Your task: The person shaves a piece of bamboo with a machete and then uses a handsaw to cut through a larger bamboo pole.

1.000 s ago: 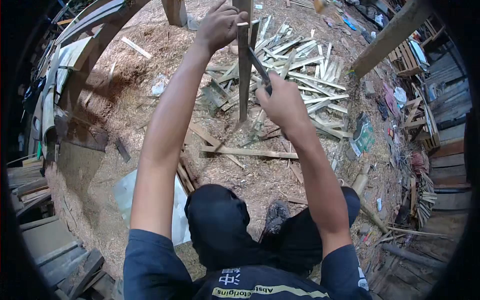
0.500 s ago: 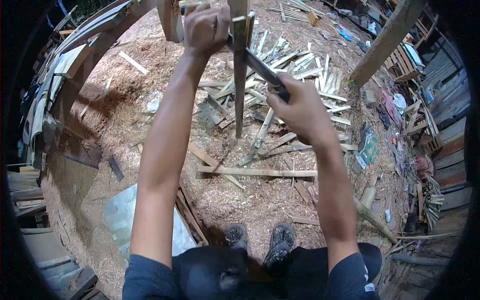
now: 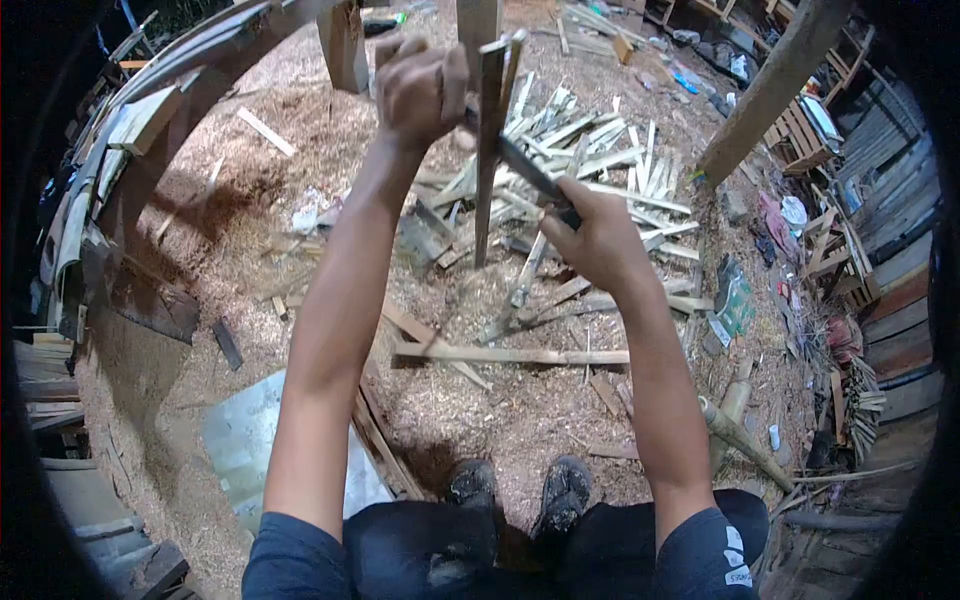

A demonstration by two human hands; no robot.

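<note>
My right hand [image 3: 595, 235] is closed around the dark handle of a long machete-like knife [image 3: 530, 168]. The blade slants up and left, crossing an upright split wooden strip [image 3: 487, 160]. This strip shows two parted pieces at its top, and its lower end hangs over the littered ground. My left hand [image 3: 420, 95] makes a fist left of the strip, where the blade's far end meets it. The fingers hide exactly how that end is gripped.
Beyond the strip lies a heap of split wood pieces [image 3: 590, 150]. A long slat [image 3: 520, 355] lies across the sawdust before my boots [image 3: 565, 490]. A metal sheet [image 3: 240, 430] is at lower left, a wooden post [image 3: 770, 95] at upper right, and a round pole [image 3: 745, 440] at lower right.
Both hands and the knife have shifted slightly; the left hand is a little lower and right. The strip's top has moved right, and its two pieces show more clearly apart.
</note>
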